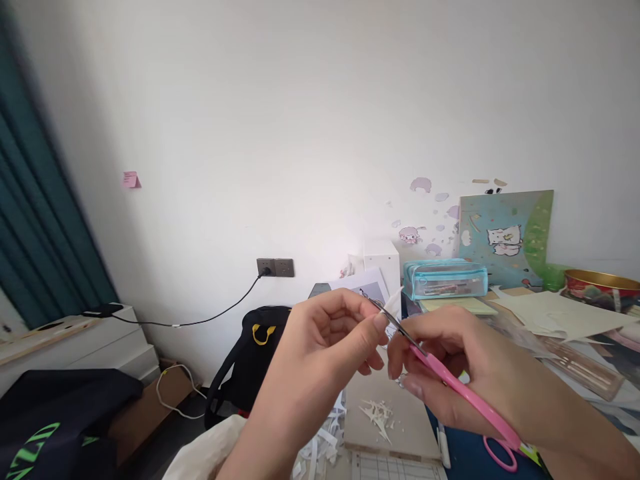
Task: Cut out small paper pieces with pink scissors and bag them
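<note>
- I have a white piece (394, 300) pinched between the thumb and forefinger of my left hand (325, 360), the other fingers loosely curled; it is small and tapers to a point towards 1 o'clock.
- My right hand (470, 353) is closed around a pink tool (465, 393), its thin, dark metal end angled towards 10 o'clock and meeting the white piece.
- At 6 o'clock, below my hands, a beige board (400, 427) carries pale scraps (379, 419), jagged and heaped.
- White strips (327, 437) lie tangled at 7 o'clock, beside the board; a white pen (443, 448) is at 5.
- A blue pencil case (447, 283) sits at 1 o'clock, a picture (480, 230) leans on the wall at 2, and a red tin (590, 283) stands at 3.
- A black bag (273, 327) is at 9 o'clock, partly behind my left arm.
- My fingertips cover much of the white piece, and I see the tool nearly edge-on, so its exact kind is unclear.
</note>
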Tool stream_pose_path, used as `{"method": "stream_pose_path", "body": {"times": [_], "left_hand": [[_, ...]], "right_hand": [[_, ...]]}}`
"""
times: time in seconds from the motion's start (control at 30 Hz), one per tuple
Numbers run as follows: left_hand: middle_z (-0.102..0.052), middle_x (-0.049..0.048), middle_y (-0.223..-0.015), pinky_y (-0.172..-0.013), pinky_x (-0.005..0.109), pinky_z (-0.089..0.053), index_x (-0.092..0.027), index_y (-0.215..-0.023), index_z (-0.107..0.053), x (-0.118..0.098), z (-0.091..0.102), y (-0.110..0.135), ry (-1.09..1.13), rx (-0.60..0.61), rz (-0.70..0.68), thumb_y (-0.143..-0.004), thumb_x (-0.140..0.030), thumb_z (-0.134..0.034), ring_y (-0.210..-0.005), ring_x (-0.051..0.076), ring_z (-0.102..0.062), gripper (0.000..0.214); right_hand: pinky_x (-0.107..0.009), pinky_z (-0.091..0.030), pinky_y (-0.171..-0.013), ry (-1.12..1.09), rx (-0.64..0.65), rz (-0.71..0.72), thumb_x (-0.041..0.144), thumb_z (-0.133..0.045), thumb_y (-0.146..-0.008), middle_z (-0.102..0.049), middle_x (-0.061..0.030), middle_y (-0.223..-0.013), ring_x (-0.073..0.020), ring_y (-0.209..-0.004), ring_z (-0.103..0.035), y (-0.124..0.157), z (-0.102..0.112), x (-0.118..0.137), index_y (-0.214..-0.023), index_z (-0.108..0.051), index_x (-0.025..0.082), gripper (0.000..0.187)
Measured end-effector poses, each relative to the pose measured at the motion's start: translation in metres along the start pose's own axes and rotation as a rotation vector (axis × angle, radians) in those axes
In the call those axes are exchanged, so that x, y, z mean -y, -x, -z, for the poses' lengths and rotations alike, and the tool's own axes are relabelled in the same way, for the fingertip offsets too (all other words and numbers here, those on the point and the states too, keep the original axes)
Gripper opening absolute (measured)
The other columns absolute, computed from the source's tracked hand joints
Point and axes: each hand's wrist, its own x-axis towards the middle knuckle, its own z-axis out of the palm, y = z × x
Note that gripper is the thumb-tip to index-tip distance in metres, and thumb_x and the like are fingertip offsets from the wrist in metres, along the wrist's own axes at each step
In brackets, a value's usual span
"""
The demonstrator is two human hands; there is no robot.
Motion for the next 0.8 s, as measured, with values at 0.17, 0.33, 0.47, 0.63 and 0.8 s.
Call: {"method": "stream_pose_path", "body": {"times": [0.17,0.33,0.47,0.63,0.8], "left_hand": [[-0.062,-0.0045,-0.053,-0.051,0.013,-0.040,-0.017,-0.068,-0.061,-0.0022,-0.0009,0.0013,0.061,0.036,-0.008,-0.081,-0.024,-0.067,-0.051,0.005,-0.052,0.016],[-0.062,-0.0048,-0.057,-0.052,0.013,-0.040,-0.017,-0.069,-0.060,-0.0023,-0.0004,0.0040,0.060,0.054,-0.041,-0.084,-0.022,-0.065,-0.054,0.005,-0.055,0.016],[-0.061,-0.0042,-0.057,-0.053,0.014,-0.040,-0.016,-0.069,-0.059,-0.0029,-0.0005,0.0039,0.051,0.050,-0.048,-0.084,-0.023,-0.064,-0.055,0.006,-0.054,0.018],[-0.063,-0.0037,-0.059,-0.054,0.014,-0.041,-0.016,-0.070,-0.060,-0.0021,0.0030,0.0025,0.034,0.064,-0.035,-0.083,-0.024,-0.066,-0.056,0.006,-0.055,0.016],[-0.064,-0.0033,-0.057,-0.053,0.014,-0.041,-0.017,-0.070,-0.061,-0.0025,0.0075,0.0004,0.009,0.088,0.004,-0.083,-0.025,-0.066,-0.055,0.007,-0.055,0.016]], "right_hand": [[-0.020,-0.030,-0.045,0.024,-0.035,0.033,0.010,-0.055,-0.074,-0.042,0.0048,-0.063,-0.0092,-0.053,-0.034,-0.0010,-0.0045,-0.0013,-0.073,-0.056,0.020,0.010],[-0.021,-0.027,-0.045,0.062,-0.057,0.052,0.003,-0.052,-0.069,-0.040,0.0056,-0.062,-0.0094,-0.053,-0.030,-0.0033,-0.0070,0.0028,-0.075,-0.060,0.022,0.022],[-0.021,-0.023,-0.044,0.056,-0.063,0.038,0.002,-0.050,-0.066,-0.033,0.0063,-0.061,-0.0094,-0.053,-0.026,-0.0026,-0.0082,0.0029,-0.074,-0.058,0.022,0.023],[-0.022,-0.024,-0.044,0.081,-0.061,0.038,0.001,-0.047,-0.064,-0.034,0.0058,-0.062,-0.0096,-0.054,-0.027,-0.0016,-0.0077,-0.0019,-0.074,-0.059,0.021,0.026],[-0.022,-0.022,-0.044,0.077,-0.052,0.029,0.000,-0.045,-0.059,-0.033,0.0060,-0.060,-0.0090,-0.053,-0.028,-0.0009,-0.0072,-0.0031,-0.072,-0.058,0.021,0.027]]}}
